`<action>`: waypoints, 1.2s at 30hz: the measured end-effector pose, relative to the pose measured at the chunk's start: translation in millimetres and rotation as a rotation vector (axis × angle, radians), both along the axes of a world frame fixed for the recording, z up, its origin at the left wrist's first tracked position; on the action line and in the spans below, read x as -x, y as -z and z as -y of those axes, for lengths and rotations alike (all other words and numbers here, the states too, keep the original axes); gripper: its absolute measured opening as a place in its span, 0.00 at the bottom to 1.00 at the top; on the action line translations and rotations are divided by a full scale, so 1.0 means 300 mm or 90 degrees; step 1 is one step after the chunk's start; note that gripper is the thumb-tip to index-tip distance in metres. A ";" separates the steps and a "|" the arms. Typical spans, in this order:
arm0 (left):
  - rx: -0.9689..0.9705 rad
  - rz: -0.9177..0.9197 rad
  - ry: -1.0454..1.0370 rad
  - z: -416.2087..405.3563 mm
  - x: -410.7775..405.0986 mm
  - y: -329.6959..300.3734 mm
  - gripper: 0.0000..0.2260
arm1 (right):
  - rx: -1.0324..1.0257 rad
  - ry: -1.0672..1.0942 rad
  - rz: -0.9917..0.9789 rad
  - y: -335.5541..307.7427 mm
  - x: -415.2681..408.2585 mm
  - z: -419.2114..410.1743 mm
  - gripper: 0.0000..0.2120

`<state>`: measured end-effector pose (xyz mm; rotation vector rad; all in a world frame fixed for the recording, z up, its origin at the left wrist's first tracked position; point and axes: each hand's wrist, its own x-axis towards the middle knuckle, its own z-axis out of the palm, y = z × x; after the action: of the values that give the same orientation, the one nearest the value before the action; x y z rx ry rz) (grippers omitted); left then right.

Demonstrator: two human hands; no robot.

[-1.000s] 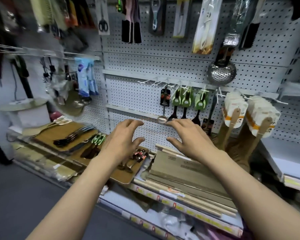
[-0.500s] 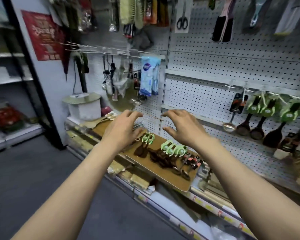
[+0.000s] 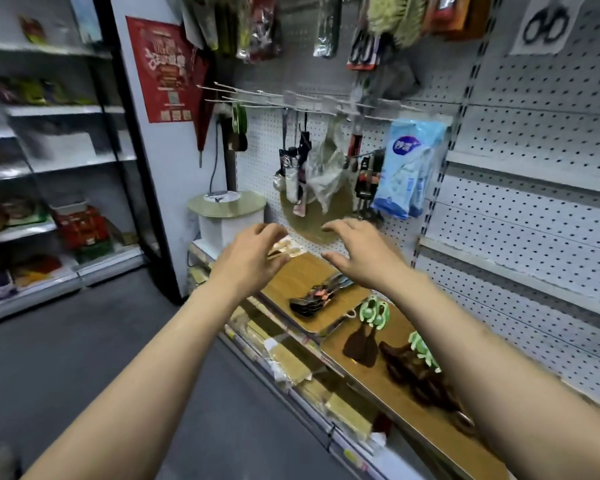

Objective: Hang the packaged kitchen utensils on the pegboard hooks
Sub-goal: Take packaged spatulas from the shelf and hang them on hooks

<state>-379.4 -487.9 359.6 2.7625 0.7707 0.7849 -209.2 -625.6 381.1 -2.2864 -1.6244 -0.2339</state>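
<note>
While both hands hover spread and empty, left hand (image 3: 253,252), right hand (image 3: 359,252), wooden boards (image 3: 303,275) below carry dark spoons (image 3: 317,296), green-handled utensils (image 3: 373,311), blue packet (image 3: 407,168) hanging on pegboard (image 3: 534,209) behind.

A shop: white pegboard (image 3: 534,174) hung with packaged goods, stocked shelves (image 3: 49,168) left of it, boards (image 3: 309,275) displayed below.

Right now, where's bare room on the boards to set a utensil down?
Free: the near board between the hands and the dark spoons, and the second board's front strip below the green-handled utensils. Crowded: the second board's back half, piled with dark spatulas. Both hands (left, right) hold nothing.
</note>
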 end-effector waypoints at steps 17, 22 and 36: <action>0.015 -0.048 0.021 -1.155 -0.415 0.068 0.22 | 0.022 0.021 -0.068 0.049 -0.390 -1.154 0.26; 0.050 -0.071 0.075 -1.489 -0.560 0.162 0.20 | 0.050 0.085 -0.076 0.160 -0.507 -1.424 0.25; 0.165 -0.233 0.230 -2.128 -0.985 0.559 0.19 | 0.195 0.290 -0.224 0.574 -0.779 -1.963 0.21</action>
<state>-83.8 150.6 191.8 2.7146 0.3666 0.1039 24.6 -36.8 209.1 -2.7130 -1.0101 0.3230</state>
